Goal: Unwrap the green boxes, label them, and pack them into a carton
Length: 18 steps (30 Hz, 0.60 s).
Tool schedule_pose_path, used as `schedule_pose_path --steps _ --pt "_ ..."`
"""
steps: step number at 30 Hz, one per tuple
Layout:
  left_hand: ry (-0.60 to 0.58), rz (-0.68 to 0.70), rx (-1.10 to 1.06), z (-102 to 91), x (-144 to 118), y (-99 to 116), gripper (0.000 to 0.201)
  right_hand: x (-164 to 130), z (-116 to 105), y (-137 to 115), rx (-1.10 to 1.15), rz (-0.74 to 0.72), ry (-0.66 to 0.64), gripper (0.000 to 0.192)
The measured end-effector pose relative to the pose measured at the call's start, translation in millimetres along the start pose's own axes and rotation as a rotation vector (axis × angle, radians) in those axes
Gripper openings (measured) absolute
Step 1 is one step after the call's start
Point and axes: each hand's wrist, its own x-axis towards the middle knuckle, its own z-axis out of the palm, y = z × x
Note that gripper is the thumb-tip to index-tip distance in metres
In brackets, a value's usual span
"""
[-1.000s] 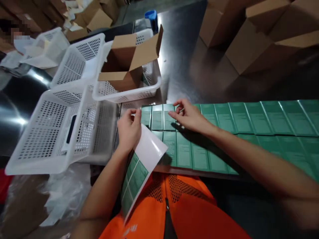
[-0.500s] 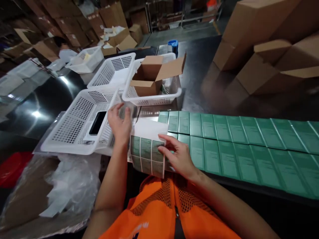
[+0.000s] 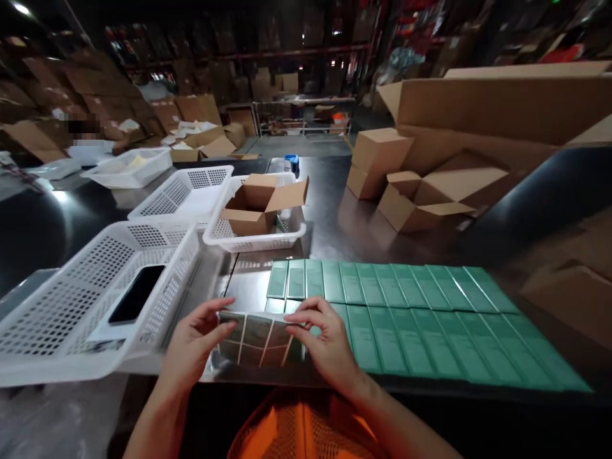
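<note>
Broadly, the scene is filled by a dark, shiny surface (image 3: 327, 213), toward whose far right a large open carton (image 3: 482, 108) is seen. On the left, perforated white containers are set out: a near basket (image 3: 81, 299) and, farther off, a far basket (image 3: 253, 243) in which a small open box (image 3: 253, 221) is held. To the right, slim green boxes (image 3: 406, 341) are laid close together in two rows. Between the near basket and these rows, by the near edge, a sheet (image 3: 255, 341) marked into dark panels by pale lines is held up, its near part bent downward. It could be creased or dropped, it is judged, if it were pulled unevenly; the nearest green boxes, partly hidden behind the right hand (image 3: 329, 344), could be nudged out of line by a low sweep of it. By that hand the sheet's far right corner is pinched between thumb and forefinger. On the left hand (image 3: 189, 344), forefinger and thumb are parted, with the thumb laid over the sheet's left side; whether a firm grip is made by these fingers (image 3: 222, 335) cannot be told.
</note>
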Motion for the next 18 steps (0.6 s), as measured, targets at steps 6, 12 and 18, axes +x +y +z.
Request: schedule_pose_path --steps 6,12,18 --pt "0.007 -0.101 -0.036 19.5 3 12 0.03 -1 -28 -11 -0.098 0.282 0.004 0.019" --pt "-0.032 -0.161 -0.038 45.3 4 15 0.031 -6 -45 -4 -0.234 0.036 0.042 0.004" --pt "0.095 -0.291 -0.053 36.1 32 14 0.022 -35 -75 -24 -0.164 -0.538 -0.312 0.022"
